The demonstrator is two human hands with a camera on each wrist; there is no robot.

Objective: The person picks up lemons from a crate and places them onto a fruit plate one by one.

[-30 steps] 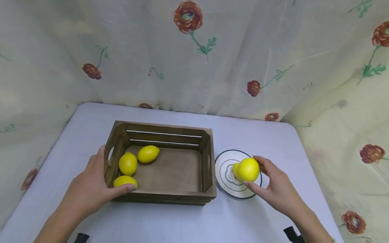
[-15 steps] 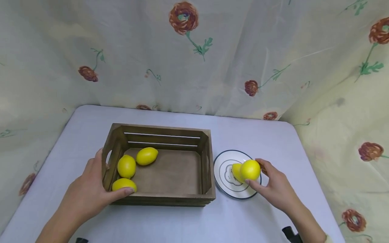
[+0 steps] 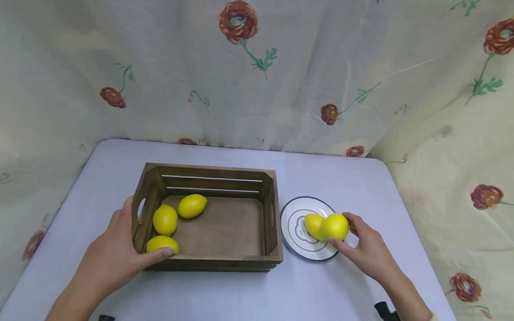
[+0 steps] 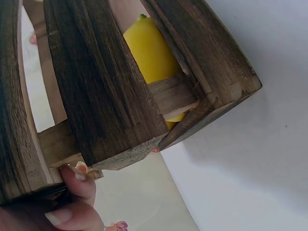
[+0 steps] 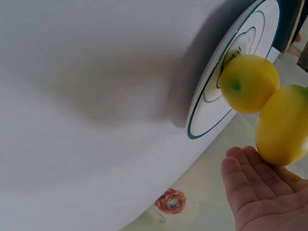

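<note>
Bracing the dark slatted wooden crate (image 3: 209,218) at its near left corner, your left hand (image 3: 112,258) is wrapping that corner, with the thumb lying along the front rim and the fingers curled round the end wall by the handle slot; the left wrist view is showing the fingertips (image 4: 77,175) hooked under a slat. Three yellow lemons are sitting inside at that same end: one oval lemon by the back slats (image 3: 192,206), one round lemon in the middle (image 3: 165,220) and one lemon in the near corner (image 3: 162,243), just beside your thumb. If you are pulling or tilting the crate with that grip, they are likely to roll across the bare floor of the box, and the nearest one could bump your thumb.

Moving right, the white round plate with the dark rim (image 3: 291,211) is lying on the pale worktop (image 3: 241,290) just beside the crate, apart from it. A yellow lemon resting on the plate (image 3: 314,225) is touching the yellow lemon in your right hand (image 3: 335,226). Your right hand (image 3: 367,249) is pinching that fruit only lightly, with thumb below and fingers behind, low over the plate's right rim. The risk is the held lemon nudging its neighbour off centre, or settling on the sloping rim and rolling onto the worktop. The plate is shallow, so it is offering little to stop either one.
</note>
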